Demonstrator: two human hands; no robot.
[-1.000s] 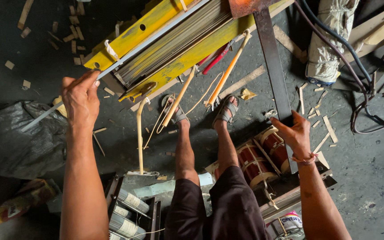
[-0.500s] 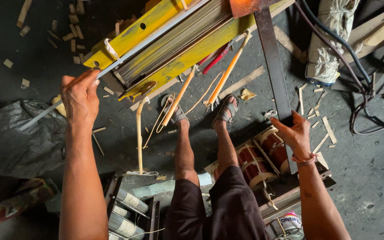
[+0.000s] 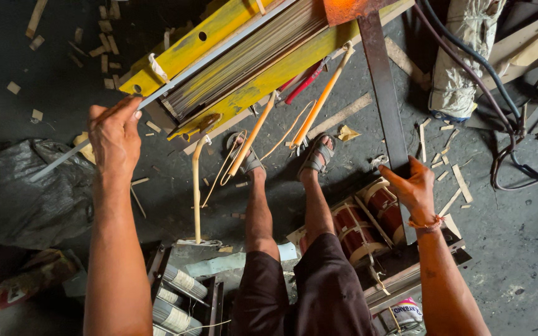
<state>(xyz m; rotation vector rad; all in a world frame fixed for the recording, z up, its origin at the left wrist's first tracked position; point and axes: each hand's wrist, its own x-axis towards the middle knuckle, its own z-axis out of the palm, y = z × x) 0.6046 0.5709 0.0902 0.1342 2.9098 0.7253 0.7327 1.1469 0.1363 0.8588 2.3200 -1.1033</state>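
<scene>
Closest to me, beside my knees, sit the wound copper coils (image 3: 368, 218) on their frame, and my right hand (image 3: 413, 186) is just above them, its grip wrapped shut around the lower end of the dark flat steel bar (image 3: 378, 81) that runs away from me across the floor. If that hold slackens, I judge the bar could drop onto the coils or swing toward my sandalled feet (image 3: 281, 155), which rest right under the work. My left hand (image 3: 114, 134) is out to the side, fingers pinched closed on a long thin grey strip (image 3: 175, 84) drawn from the stack of laminations (image 3: 244, 56) between the yellow rails (image 3: 219, 43). Its free end reaches toward the black plastic sheet (image 3: 26, 193); pulled crooked, the strip may bend or drag its neighbours loose. Farther off, wood offcuts (image 3: 449, 180) and black cables (image 3: 505, 143) litter the floor (image 3: 518, 261), an easy snag or slip.
</scene>
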